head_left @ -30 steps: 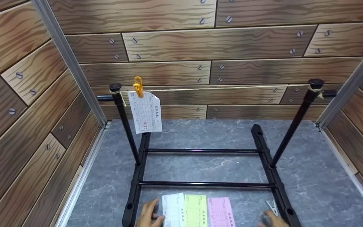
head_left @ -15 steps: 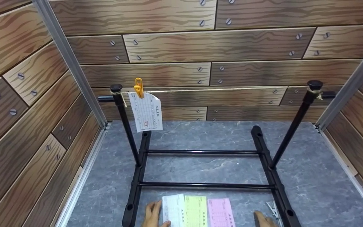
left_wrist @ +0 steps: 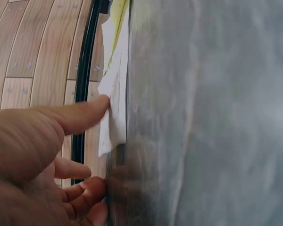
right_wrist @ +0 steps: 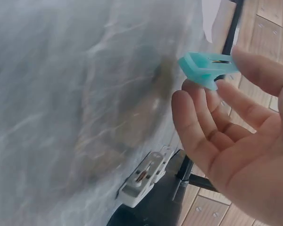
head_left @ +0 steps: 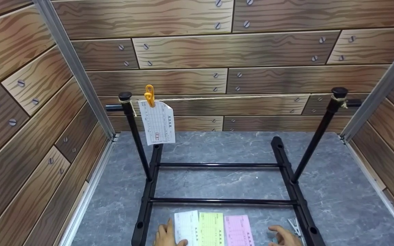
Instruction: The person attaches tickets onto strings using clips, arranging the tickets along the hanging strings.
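Note:
My left hand (head_left: 165,235) lies at the left side of a white printed slip (head_left: 186,227); in the left wrist view its thumb (left_wrist: 92,113) touches the slip's edge, fingers loosely bent. A yellow slip (head_left: 211,229) and a pink slip (head_left: 239,229) lie to the right in a row. My right hand (head_left: 283,236) pinches a teal clothespin (right_wrist: 200,69) between thumb and index finger, just above the tabletop. Beside that hand, a grey clothespin (right_wrist: 146,176) lies against the rack's right foot.
A black rack (head_left: 224,201) stands on the grey marbled tabletop (head_left: 217,182). Between its posts runs a string (head_left: 234,97), where an orange clip (head_left: 149,96) holds a hanging white slip (head_left: 157,123). Wood-patterned walls (head_left: 183,51) enclose the table.
My right hand has shifted left, away from the grey clothespin, and its fingers have come further into view. My left hand has moved slightly right, closer to the white slip.

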The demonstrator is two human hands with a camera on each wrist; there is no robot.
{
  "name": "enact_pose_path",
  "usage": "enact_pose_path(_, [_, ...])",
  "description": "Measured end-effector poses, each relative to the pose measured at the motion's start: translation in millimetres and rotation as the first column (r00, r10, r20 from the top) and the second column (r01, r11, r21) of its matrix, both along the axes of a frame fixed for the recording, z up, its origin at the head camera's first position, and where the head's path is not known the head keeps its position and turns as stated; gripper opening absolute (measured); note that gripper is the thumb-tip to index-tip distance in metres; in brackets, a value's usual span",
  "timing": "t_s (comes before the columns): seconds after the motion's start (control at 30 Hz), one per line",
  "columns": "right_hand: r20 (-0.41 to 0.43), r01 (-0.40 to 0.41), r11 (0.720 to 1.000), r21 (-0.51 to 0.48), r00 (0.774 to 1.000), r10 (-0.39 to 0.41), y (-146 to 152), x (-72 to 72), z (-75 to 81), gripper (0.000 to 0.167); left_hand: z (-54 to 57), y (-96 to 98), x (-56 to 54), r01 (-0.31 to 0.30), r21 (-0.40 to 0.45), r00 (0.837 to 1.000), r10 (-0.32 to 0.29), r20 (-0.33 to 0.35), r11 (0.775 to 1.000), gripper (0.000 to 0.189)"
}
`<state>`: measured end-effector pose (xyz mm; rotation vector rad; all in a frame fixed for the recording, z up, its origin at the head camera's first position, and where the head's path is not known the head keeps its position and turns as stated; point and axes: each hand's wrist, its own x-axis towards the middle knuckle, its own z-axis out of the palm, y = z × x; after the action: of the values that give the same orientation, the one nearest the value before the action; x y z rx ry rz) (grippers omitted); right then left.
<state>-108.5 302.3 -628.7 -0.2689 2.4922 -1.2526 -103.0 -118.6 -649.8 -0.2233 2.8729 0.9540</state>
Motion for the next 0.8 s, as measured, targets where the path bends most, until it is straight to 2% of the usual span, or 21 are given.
enact_pose_path(0.1, [0.114, 0.058, 0.993, -0.102, 0.992, -0.047, -2, -2.9, 10.7, 0.055, 1.6, -1.6, -4.3, -0.006, 0.002, 1.0, 0.006, 0.011, 1.0, 0.073])
enact_pose_path(0.2, [0.222, 0.16, 0.973, -0.164, 0.967, -0.122, -8, -3.3, 20.6, 0.058, 3.9, -3.1, -7.5, -0.019, 0.012, 1.0, 0.019, 0.004, 1.0, 0.065])
enact_pose_path(0.3, [0.285, 0.24, 0.943, -0.23, 0.943, -0.17, -13, -1.1, 27.7, 0.06, 5.9, -5.8, -8.5, -0.018, 0.03, 1.0, 0.018, 0.0, 0.999, 0.061])
enact_pose_path(0.4, [0.306, 0.284, 0.91, -0.302, 0.933, -0.189, -17, 1.9, 33.6, 0.06, 7.9, -7.7, -6.6, -0.043, 0.02, 0.999, 0.043, 0.018, 0.999, 0.058])
enact_pose_path(0.53, [0.293, 0.317, 0.874, -0.368, 0.932, -0.214, -20, 4.3, 40.9, 0.059, 10.1, -5.6, -0.9, -0.097, -0.045, 0.993, 0.1, 0.07, 0.994, 0.06])
enact_pose_path(0.63, [0.284, 0.362, 0.845, -0.394, 0.922, -0.263, -21, 3.6, 43.9, 0.059, 10.9, -1.2, 0.1, -0.099, -0.07, 0.99, 0.105, 0.097, 0.993, 0.063])
enact_pose_path(0.8, [0.278, 0.417, 0.815, -0.403, 0.904, -0.325, -24, 1.6, 46.1, 0.06, 10.7, 4.9, -5.2, -0.115, -0.103, 0.989, 0.123, 0.076, 0.988, 0.065])
